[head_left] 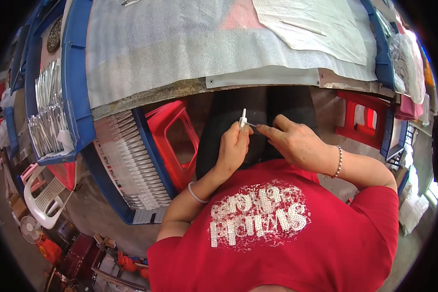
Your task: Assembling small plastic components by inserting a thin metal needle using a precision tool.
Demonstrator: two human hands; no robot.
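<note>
Above my dark-trousered lap, my left hand (234, 150) is closed around a small white piece with a narrow pointed tip (243, 117), held upright. It looks like a nozzle bottle or tube, but the fingers hide its lower part. Just to its right, my right hand (299, 143) pinches a thin, shiny metal piece (251, 125). The metal piece's end reaches to the side of the white piece. Whether the two touch is too small to tell.
A foam-covered worktable (180, 44) spans the front, with a white cloth (316, 34) and a thin stick (302, 27) on it. Blue bins of packed metal pieces (48, 121) stand left. Red stools (180, 146) sit under the table. A blue tray of bagged pieces (136, 165) lies lower left.
</note>
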